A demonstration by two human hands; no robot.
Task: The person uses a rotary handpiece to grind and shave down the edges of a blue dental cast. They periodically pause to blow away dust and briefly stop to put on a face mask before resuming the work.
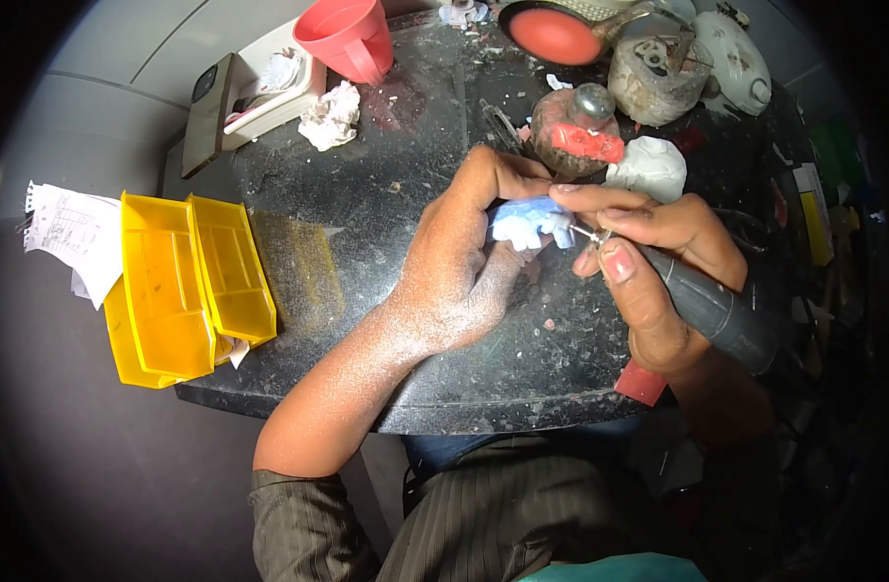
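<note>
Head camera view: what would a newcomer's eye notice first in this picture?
At the centre, the left hand holds a small pale blue plaster-like cast, and the right hand puts the thin metal tip of a dark grey rotary handpiece against it. At the left edge of the dark speckled stone table stand bright yellow plastic bins. A pink plastic cup stands at the far side.

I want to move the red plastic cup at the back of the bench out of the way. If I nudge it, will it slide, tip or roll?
The red cup looks thin-walled and seemingly empty, so probably light. It is taller than its base, so a high nudge may tip it. Its side handle should stop it rolling far. The dusty bench may let it slide.
</note>
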